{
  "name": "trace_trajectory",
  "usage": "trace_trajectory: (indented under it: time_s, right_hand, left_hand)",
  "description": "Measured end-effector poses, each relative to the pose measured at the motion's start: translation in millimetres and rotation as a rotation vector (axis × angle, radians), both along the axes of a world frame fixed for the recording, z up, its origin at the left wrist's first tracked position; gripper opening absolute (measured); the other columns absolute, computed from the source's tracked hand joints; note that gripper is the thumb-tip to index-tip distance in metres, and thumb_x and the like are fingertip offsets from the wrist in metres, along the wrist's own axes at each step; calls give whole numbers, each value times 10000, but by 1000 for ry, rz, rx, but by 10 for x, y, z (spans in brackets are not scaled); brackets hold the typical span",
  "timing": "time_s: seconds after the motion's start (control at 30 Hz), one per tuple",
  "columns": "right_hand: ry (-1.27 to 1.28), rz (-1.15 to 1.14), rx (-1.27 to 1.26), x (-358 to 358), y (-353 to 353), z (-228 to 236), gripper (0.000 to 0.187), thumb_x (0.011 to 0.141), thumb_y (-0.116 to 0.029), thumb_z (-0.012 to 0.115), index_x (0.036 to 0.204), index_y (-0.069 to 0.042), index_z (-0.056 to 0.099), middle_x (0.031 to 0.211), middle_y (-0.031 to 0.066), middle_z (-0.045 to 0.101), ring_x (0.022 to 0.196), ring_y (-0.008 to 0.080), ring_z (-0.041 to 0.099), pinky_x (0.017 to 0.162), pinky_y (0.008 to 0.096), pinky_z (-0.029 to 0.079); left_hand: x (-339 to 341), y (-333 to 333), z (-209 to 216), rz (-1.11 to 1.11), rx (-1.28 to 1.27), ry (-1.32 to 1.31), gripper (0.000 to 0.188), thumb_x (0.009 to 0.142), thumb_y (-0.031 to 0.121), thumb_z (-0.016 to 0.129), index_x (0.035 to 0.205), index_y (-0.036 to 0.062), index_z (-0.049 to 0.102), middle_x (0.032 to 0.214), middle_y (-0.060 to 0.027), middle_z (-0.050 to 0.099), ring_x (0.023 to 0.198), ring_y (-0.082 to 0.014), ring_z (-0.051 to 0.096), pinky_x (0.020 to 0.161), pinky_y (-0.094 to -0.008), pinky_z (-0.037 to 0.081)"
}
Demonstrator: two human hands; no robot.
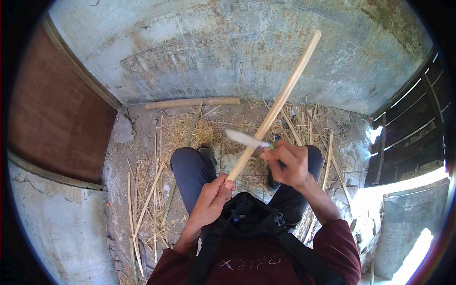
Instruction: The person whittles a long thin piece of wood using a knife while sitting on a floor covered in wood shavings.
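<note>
Apparently mid-shaving: right hand [288, 164] grips knife [244, 138], blurred, across the pale stick [279, 102] slanting forward and away; left hand [213, 197] grips its near end. Next stroke probably calls for steady left hold, shallow cutting angle.

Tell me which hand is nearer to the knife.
Right. The right hand holds the knife by its handle, the blade pointing left across the wooden strip. The left hand holds the strip's near end, apart from the knife.
</note>
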State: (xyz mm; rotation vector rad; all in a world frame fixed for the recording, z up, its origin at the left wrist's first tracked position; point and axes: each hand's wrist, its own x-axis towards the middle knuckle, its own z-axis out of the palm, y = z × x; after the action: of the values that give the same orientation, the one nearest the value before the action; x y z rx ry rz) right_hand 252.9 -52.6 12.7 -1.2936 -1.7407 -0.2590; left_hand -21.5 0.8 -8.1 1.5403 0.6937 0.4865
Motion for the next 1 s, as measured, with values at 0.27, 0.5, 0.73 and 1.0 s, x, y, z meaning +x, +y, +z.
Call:
trace_trajectory:
  time_s: [0.27, 0.5, 0.73, 1.0]
  right_hand:
    - [-18, 93, 3, -209, -58, -16, 176, 864, -99, 878, 893, -96, 705, 737, 17, 604, 491, 176, 593, 418, 355, 412]
    - [17, 57, -11, -66, 0, 39, 198, 865, -79, 872, 838, -90, 676, 710, 24, 589, 476, 180, 573, 411, 354, 405]
    - [-4, 115, 4, -133, -47, 91, 179, 854, -71, 881, 887, -94, 707, 700, 16, 567, 458, 181, 544, 405, 351, 397]
    - [10, 96, 40, -165, -35, 109, 183, 849, -83, 891, 888, -107, 714, 714, 14, 590, 456, 179, 530, 402, 350, 394]
  left_hand:
    - [80, -21, -13, -23, -55, -29, 394, 1197, 364, 489, 976, 46, 562, 729, 40, 444, 609, -52, 386, 536, -253, 315]
    - [63, -42, 46, -1, 14, -56, 432, 1197, 391, 483, 932, 57, 551, 696, 62, 411, 579, -32, 337, 498, -239, 278]
    - [48, 11, 76, -34, 100, 44, 451, 1195, 384, 482, 941, 20, 566, 661, -21, 514, 588, -130, 507, 580, -331, 417]
    - [75, -36, 187, -14, 93, -39, 478, 1193, 435, 473, 914, 56, 555, 660, 50, 434, 567, -44, 378, 504, -263, 284]
